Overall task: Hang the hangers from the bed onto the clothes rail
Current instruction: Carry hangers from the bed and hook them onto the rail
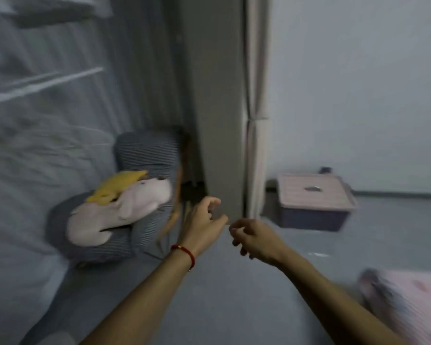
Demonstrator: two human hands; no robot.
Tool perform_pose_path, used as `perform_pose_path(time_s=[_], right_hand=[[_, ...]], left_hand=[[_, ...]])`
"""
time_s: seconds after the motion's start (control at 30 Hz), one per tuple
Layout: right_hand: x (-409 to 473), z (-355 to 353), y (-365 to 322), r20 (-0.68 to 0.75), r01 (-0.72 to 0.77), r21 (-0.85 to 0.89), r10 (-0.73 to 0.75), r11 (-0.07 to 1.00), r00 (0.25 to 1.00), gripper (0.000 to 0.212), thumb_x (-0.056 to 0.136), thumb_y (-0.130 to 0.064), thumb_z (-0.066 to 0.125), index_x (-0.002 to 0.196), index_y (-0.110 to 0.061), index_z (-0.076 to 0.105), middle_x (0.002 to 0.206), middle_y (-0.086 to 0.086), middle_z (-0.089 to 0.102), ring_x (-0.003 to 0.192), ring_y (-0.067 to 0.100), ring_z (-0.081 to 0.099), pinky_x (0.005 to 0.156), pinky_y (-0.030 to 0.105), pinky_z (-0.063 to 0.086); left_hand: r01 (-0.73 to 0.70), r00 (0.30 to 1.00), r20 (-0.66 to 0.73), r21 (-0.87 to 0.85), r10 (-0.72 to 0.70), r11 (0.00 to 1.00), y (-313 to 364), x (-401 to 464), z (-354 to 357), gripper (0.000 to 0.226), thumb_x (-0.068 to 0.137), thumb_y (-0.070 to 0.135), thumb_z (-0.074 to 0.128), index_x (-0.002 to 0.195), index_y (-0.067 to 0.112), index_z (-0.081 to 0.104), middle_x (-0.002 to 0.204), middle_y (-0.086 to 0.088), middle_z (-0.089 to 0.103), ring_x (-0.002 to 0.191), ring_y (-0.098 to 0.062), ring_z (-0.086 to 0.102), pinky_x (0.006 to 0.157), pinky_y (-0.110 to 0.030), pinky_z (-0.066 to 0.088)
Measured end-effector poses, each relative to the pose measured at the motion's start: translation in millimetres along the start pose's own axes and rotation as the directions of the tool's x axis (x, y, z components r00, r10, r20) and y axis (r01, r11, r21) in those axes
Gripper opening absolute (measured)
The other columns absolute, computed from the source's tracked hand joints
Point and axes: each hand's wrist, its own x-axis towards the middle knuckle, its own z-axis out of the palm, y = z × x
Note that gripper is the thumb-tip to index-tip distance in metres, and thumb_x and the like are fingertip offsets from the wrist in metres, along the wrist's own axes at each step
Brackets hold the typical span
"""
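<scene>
Grey bedding fills the left side of my view, rumpled and blurred, with a striped pillow (144,155) at the far end and a pink plush toy (120,212) with a yellow plush piece (117,186) lying on a second striped cushion nearer to me. A tall grey panel (217,108) stands at the far end of the bed (209,295), a pale curtain (255,120) hangs just right of it, and a lidded storage box (314,202) sits on the floor further right. At the near right corner lies a pink patterned cloth (408,302).

My left hand (202,220), with a red string bracelet (184,253) at the wrist, reaches toward the gap between the pillow and the panel; its fingers are loosely curled and hold nothing. My right hand (254,240) is just beside it, fingers also loosely curled, and it looks empty, though blur makes this hard to confirm.

I cannot make out the hangers clearly. Thin brownish shapes (174,215) in the gap beside my left hand may be them. No clothes rail is in view.

I judge this to be the reaching step. To do it well I should slow my head so the gap comes sharp, close my fingers round the hanger necks rather than the arms, and lift them clear of the pillow before turning away.
</scene>
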Motion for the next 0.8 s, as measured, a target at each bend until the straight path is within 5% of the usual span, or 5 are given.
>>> perform_pose_path(time_s=[0.1, 0.23, 0.33, 0.53, 0.8], right_hand=[[-62, -53, 99, -0.077, -0.174, 0.061, 0.179, 0.983, 0.981, 0.023, 0.099, -0.028, 0.052, 0.112, -0.018, 0.068, 0.094, 0.005, 0.076, 0.066, 0.014, 0.069, 0.056, 0.027, 0.056], [-152, -110, 206, -0.247, -0.366, 0.141, 0.391, 0.920, 0.887, 0.023, 0.097, -0.024, 0.052, 0.110, -0.016, 0.069, 0.093, 0.010, 0.077, 0.066, 0.017, 0.071, 0.054, 0.022, 0.054], [-217, -139, 267, -0.366, -0.456, 0.256, 0.522, 0.853, 0.771, 0.024, 0.096, -0.019, 0.051, 0.103, -0.007, 0.071, 0.091, 0.016, 0.076, 0.081, 0.031, 0.073, 0.076, 0.040, 0.060], [-326, -156, 357, -0.460, -0.591, 0.512, 0.780, 0.623, 0.424, 0.029, 0.101, -0.031, 0.052, 0.123, -0.019, 0.066, 0.115, 0.004, 0.071, 0.093, 0.018, 0.068, 0.087, 0.039, 0.061], [-425, -127, 417, -0.347, -0.552, 0.803, 0.930, 0.226, -0.123, 0.028, 0.098, -0.030, 0.052, 0.118, -0.016, 0.068, 0.120, 0.006, 0.070, 0.095, 0.021, 0.062, 0.080, 0.032, 0.047]], left_hand=[[-0.022, 0.975, 0.222, 0.040, 0.012, 0.999, 40, -9, 109, 0.039, 0.088, 0.023, 0.067, 0.126, 0.026, 0.059, 0.126, 0.003, 0.059, 0.116, -0.017, 0.058, 0.095, -0.031, 0.048], [-0.103, 0.856, 0.514, 0.066, 0.054, 0.993, 94, -37, 241, 0.036, 0.087, 0.026, 0.068, 0.123, 0.029, 0.060, 0.125, 0.003, 0.058, 0.117, -0.017, 0.056, 0.096, -0.033, 0.050], [-0.200, 0.713, 0.694, 0.068, 0.098, 0.977, 131, -61, 327, 0.037, 0.087, 0.027, 0.070, 0.124, 0.029, 0.063, 0.122, 0.005, 0.060, 0.116, -0.015, 0.056, 0.091, -0.030, 0.050], [-0.398, 0.336, 0.927, -0.020, 0.166, 0.917, 183, -114, 476, 0.031, 0.091, 0.022, 0.068, 0.122, 0.023, 0.064, 0.119, 0.004, 0.062, 0.113, -0.015, 0.056, 0.091, -0.028, 0.048], [-0.610, -0.126, 0.992, -0.097, 0.025, 0.787, 214, -175, 613, 0.040, 0.091, 0.034, 0.064, 0.130, 0.025, 0.060, 0.134, -0.004, 0.060, 0.106, -0.018, 0.055, 0.092, -0.033, 0.048]])
